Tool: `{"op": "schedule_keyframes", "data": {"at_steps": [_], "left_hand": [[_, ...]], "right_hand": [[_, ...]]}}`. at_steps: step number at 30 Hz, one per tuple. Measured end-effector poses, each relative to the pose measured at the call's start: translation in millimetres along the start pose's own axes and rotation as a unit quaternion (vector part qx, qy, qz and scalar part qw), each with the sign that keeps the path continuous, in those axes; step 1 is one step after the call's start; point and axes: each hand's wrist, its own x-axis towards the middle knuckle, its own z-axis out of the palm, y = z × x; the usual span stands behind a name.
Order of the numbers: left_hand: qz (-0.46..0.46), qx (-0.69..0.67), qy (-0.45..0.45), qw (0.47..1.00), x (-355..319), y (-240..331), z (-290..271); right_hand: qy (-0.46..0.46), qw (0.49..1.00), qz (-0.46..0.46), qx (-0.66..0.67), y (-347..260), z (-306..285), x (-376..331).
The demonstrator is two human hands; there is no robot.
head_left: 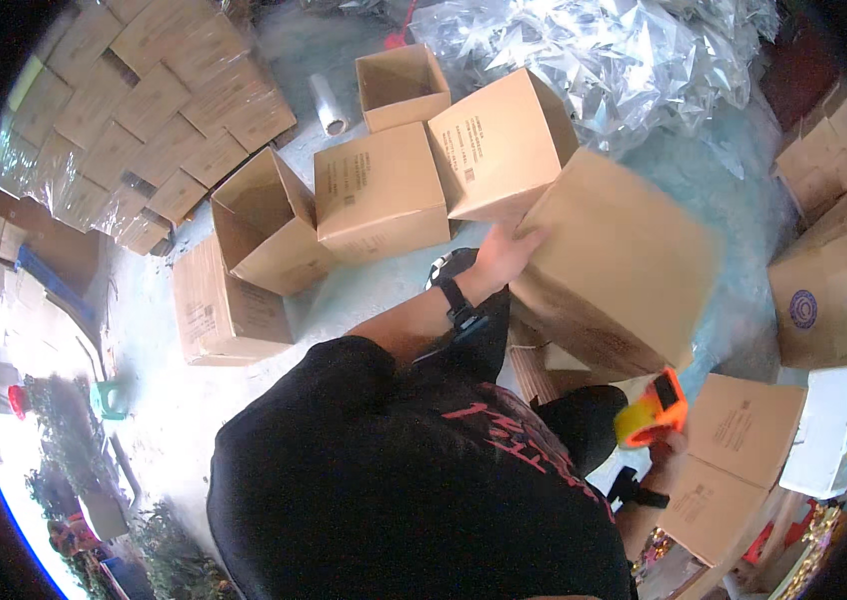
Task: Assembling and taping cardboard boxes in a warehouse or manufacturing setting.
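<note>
My left hand (506,256), with a black watch on its wrist, presses flat against the left side of a large closed cardboard box (624,265) in front of me. My right hand (670,447) is low at the right and mostly hidden. It grips an orange and yellow tape dispenser (652,410) just below that box. Under the box lie flat brown cardboard sheets (734,440).
Several cardboard boxes stand on the concrete floor beyond: two open ones (262,222) (399,85) and two closed ones (380,192) (500,145). A roll of clear film (329,105) lies near them. Flattened cartons (144,110) are stacked at left, clear plastic bags (604,55) at top, a white foam box (829,430) at right.
</note>
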Motion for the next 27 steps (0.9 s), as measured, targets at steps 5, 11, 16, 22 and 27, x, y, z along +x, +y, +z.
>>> {"op": "schedule_keyframes", "data": {"at_steps": [5,11,16,22,27], "left_hand": [[0.045,-0.03,0.006,0.998,-19,155,-4],[0.494,0.177,0.392,0.756,-37,237,-90],[0.607,0.464,0.329,0.555,33,203,-121],[-0.086,0.76,-0.122,0.632,1,-57,-238],[-0.199,0.598,-0.355,0.69,6,-35,-168]], "right_hand": [[0.097,0.984,-0.063,-0.135,-39,-9,-33],[-0.235,0.927,-0.238,-0.171,-83,176,93],[-0.247,0.753,-0.259,-0.552,-88,196,113],[0.095,0.862,-0.011,-0.498,-39,58,35],[0.384,0.85,0.005,-0.362,-18,-55,-119]]}}
